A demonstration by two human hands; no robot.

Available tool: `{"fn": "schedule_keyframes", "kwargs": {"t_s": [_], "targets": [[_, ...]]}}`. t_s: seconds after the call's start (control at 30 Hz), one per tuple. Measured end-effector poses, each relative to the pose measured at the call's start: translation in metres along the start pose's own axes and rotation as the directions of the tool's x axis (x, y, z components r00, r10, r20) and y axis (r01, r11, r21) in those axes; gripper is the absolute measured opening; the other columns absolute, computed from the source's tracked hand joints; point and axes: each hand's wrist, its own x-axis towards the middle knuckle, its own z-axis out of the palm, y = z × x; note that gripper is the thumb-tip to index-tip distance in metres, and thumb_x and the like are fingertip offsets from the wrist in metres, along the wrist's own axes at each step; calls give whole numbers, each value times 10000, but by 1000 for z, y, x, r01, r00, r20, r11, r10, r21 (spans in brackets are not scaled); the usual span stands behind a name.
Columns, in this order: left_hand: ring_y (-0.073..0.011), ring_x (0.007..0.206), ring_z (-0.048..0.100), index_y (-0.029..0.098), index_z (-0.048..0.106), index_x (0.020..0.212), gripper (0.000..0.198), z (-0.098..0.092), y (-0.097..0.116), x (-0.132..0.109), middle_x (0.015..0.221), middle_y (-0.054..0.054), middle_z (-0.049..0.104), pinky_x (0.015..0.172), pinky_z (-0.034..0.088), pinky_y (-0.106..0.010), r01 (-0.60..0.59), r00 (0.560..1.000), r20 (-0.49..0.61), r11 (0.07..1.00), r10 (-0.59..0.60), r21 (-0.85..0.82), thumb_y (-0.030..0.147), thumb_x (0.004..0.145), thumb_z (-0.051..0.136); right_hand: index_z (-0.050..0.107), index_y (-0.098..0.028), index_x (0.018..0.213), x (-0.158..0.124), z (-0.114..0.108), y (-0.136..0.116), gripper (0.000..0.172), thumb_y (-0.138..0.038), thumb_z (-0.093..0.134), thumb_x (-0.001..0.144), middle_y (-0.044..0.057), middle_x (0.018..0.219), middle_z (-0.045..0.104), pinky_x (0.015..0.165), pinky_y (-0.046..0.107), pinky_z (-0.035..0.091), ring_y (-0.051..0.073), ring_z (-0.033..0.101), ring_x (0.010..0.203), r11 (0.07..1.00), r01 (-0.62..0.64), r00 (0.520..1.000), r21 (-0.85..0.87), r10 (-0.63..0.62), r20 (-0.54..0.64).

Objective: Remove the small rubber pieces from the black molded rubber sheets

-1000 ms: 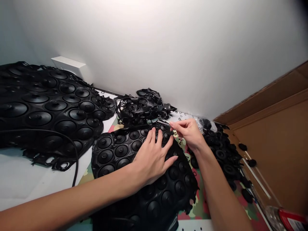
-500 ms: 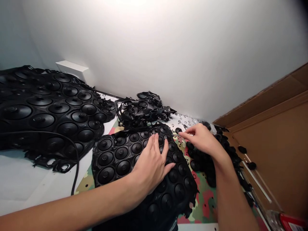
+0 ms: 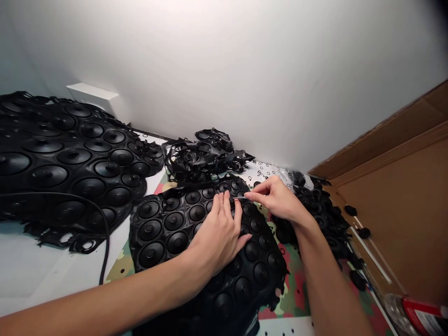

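My left hand [image 3: 219, 233] lies with fingers stretched over a black moulded rubber sheet [image 3: 177, 242], which carries rows of round discs with small raised centres. In my right hand [image 3: 275, 198] a thin, silvery, pointed tool [image 3: 240, 198] is pinched between thumb and fingers. Its tip reaches to a disc near the sheet's upper right, beside my left fingertips. Whether it is tweezers or a pick I cannot tell. My left palm hides several discs in the middle of the sheet.
A bigger stack of black rubber sheets [image 3: 73, 156] lies at left, with a black cable [image 3: 106, 233] across it. Torn rubber scraps [image 3: 199, 156] sit by the white wall. Loose black discs [image 3: 324, 219] are heaped at right, near a cardboard box [image 3: 392, 196] and a red-labelled jar [image 3: 418, 312].
My right hand has moved left, from beside the sheet to over its upper right, bringing the tool's tip near my left fingers. A loose disc seen by that hand no longer shows there.
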Motion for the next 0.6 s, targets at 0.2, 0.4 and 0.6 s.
{"fn": "schedule_keyframes", "kwargs": {"t_s": [0.2, 0.4, 0.6], "targets": [[-529, 1515, 546, -83, 519, 1618, 938, 1, -1, 1, 1599, -409, 507, 1281, 354, -614, 4, 1000, 6, 1000, -4, -20, 686, 1080, 516, 584, -204, 536, -1, -5, 4, 557, -544, 752, 945, -37, 488, 388, 439, 287, 186, 90, 276, 465, 999, 9, 997, 46, -13, 81], [-514, 1564, 490, -106, 553, 1583, 887, 3, -3, 1, 1573, -402, 547, 1314, 329, -596, -12, 1000, -29, 990, 8, -141, 622, 1076, 570, 683, -181, 580, -1, -10, 9, 523, -551, 751, 943, -40, 494, 414, 449, 275, 222, 94, 304, 472, 996, 9, 983, 89, -25, 180], [-498, 1595, 451, -33, 498, 1657, 828, 3, -3, 1, 1595, -321, 584, 1325, 314, -612, -67, 998, 2, 992, 67, -103, 601, 1127, 457, 811, -155, 709, -11, -15, 1, 442, -532, 774, 937, 1, 585, 540, 524, 289, 286, 123, 382, 561, 995, 63, 963, 79, -81, 258]]}}
